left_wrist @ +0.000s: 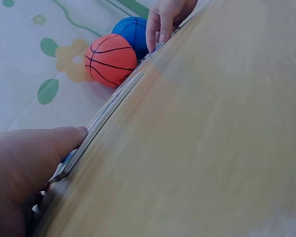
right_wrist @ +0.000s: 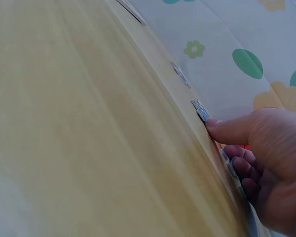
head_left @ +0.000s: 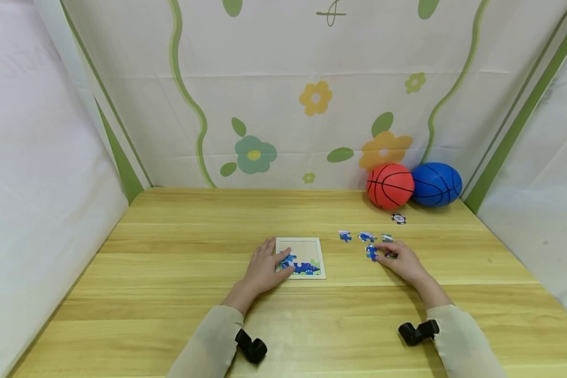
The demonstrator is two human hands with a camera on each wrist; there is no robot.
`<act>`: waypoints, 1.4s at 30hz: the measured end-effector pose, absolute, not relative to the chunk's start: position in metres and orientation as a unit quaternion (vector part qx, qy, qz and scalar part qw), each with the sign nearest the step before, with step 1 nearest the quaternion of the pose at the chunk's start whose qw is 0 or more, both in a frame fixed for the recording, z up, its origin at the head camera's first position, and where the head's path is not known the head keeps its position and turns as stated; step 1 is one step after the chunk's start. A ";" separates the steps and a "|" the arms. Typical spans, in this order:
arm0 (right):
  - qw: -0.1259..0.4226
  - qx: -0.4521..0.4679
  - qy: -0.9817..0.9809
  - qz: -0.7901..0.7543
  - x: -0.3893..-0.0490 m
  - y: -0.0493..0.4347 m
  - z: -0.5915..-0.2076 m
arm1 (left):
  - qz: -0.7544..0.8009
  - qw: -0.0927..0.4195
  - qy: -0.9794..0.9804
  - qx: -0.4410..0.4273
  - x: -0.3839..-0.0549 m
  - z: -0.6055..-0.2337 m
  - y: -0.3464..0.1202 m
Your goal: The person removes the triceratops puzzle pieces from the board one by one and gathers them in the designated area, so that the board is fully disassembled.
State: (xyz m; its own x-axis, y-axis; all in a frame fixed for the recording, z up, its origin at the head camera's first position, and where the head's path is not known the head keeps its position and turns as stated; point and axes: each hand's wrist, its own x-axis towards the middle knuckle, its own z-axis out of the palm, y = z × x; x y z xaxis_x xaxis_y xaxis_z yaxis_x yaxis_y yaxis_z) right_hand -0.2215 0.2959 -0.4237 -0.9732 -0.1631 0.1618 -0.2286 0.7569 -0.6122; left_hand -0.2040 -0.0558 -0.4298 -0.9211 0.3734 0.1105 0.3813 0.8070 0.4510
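Observation:
My left hand [head_left: 263,268] rests over the left side of a square puzzle board [head_left: 307,248] with a pale rim. Its thumb [left_wrist: 69,137] lies across the board's edge, the other fingers spread along the left rim. Blue and green pieces are set along the board's lower part; bare wood shows above them. To the right, my right hand [head_left: 406,263] pinches a blue puzzle piece [head_left: 370,252] between thumb and index finger, close over the table. Behind it lie loose pieces, one blue and white [head_left: 345,236], another blue [head_left: 366,237], and a greyish one [head_left: 387,238]. A further piece is partly hidden under the right hand.
A red basketball [head_left: 390,186] and a blue basketball [head_left: 436,185] sit against the cloth backdrop at the back right. In front of them is a round black-and-white chip [head_left: 399,219]. White cloth walls enclose the wooden table [head_left: 179,294] on the left, back and right.

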 end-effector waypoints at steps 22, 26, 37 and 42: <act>0.021 0.150 -0.892 0.426 -0.222 0.217 -0.384 | -0.259 0.026 -0.942 -0.212 -0.206 -0.428 -0.059; 0.003 0.168 -0.879 0.446 -0.227 0.185 -0.390 | -0.273 0.040 -0.937 -0.213 -0.209 -0.428 -0.065; -0.031 0.214 -0.868 0.447 -0.228 0.126 -0.419 | -0.250 0.038 -0.943 -0.219 -0.214 -0.430 -0.077; 0.003 0.218 -0.896 0.387 -0.225 0.116 -0.424 | -0.240 0.037 -0.946 -0.217 -0.214 -0.431 -0.077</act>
State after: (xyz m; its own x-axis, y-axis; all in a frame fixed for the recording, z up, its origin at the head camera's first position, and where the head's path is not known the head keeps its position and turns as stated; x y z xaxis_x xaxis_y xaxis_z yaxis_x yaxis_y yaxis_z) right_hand -0.2246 0.1156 -0.4244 -0.9048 -0.3883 0.1751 -0.3935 0.6045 -0.6926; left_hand -0.2136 -0.0773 -0.4307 -0.9029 0.3926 0.1749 0.4285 0.7910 0.4368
